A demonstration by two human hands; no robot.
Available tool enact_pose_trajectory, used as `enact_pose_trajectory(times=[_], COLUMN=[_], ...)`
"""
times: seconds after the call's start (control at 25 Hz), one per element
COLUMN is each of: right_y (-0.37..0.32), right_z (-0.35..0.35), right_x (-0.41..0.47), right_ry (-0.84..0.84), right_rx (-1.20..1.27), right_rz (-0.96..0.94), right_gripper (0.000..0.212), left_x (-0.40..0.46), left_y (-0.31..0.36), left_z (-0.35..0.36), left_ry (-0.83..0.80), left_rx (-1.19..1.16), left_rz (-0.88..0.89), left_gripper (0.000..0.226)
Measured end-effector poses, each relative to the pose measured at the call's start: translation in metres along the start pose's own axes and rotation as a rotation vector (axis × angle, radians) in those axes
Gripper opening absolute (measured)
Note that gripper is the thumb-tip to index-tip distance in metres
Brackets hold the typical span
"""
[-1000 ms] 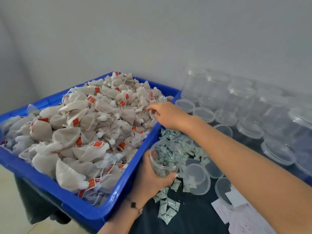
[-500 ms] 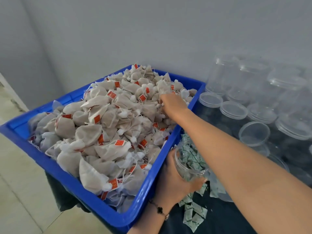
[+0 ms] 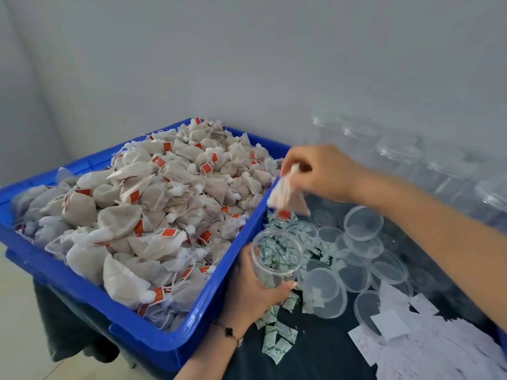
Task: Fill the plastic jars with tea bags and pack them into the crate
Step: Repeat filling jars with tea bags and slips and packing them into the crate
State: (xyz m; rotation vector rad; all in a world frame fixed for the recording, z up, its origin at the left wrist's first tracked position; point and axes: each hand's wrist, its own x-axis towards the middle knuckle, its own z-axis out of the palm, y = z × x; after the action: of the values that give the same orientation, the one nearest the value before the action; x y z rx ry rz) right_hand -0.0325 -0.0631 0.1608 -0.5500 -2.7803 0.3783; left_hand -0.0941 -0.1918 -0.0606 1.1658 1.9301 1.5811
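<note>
Fingers of the right hand (image 3: 322, 172) pinch a tea bag (image 3: 285, 197) by its gathered top, so the bag dangles blurred just past the right rim of the blue crate (image 3: 164, 344), its red tag hanging lowest. It hangs above and slightly behind the open mouth of the plastic jar (image 3: 275, 260), clear of the rim. The left hand (image 3: 256, 290) wraps around that jar from below and the left side, fingers curled on its clear wall, holding it tilted just beside the crate's right wall; a dark bracelet (image 3: 227, 331) circles the wrist. Green-and-white shapes show through the jar — whether they lie inside it or behind it cannot be told.

Small green-and-white sachets (image 3: 277, 341) are strewn on the dark table surface (image 3: 315, 360) around and under the jar. To the right lie clear round lids (image 3: 363, 223), several overlapping, and beyond them, toward the pale wall (image 3: 247, 64), rows of capped clear jars (image 3: 399, 149). White paper slips (image 3: 389, 325) crowd the near right corner.

The crate is heaped with tea bags (image 3: 142, 207) well above its rim, right up to the edges. Open room is narrow — a strip of table between crate wall and lids, where both hands work. A pale floor (image 3: 16, 311) shows at the left beyond the crate's overhanging corner.
</note>
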Motion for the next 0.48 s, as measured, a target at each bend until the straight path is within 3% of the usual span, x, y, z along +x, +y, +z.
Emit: enact_pose_trajectory(times=[0.12, 0.2, 0.32, 0.48], right_y=[-0.001, 0.008, 0.028, 0.049], right_z=[0.032, 0.048, 0.066, 0.115], right_x=[-0.018, -0.003, 0.049, 0.105], right_ry=[-0.503, -0.444, -0.101, -0.268], right_rx=[-0.166, -0.204, -0.206, -0.142], right_rz=[-0.016, -0.017, 0.086, 0.185], right_gripper=[0.016, 0.021, 0.023, 0.031], left_x=[0.0, -0.001, -0.001, -0.002], left_y=[-0.001, 0.0, -0.002, -0.001], left_z=[0.001, 0.001, -0.002, 0.0], left_ry=[0.004, -0.012, -0.024, -0.032], left_rx=[-0.002, -0.008, -0.014, -0.007], left_rz=[-0.023, -0.031, -0.023, -0.005], left_gripper=[0.088, 0.095, 0.096, 0.1])
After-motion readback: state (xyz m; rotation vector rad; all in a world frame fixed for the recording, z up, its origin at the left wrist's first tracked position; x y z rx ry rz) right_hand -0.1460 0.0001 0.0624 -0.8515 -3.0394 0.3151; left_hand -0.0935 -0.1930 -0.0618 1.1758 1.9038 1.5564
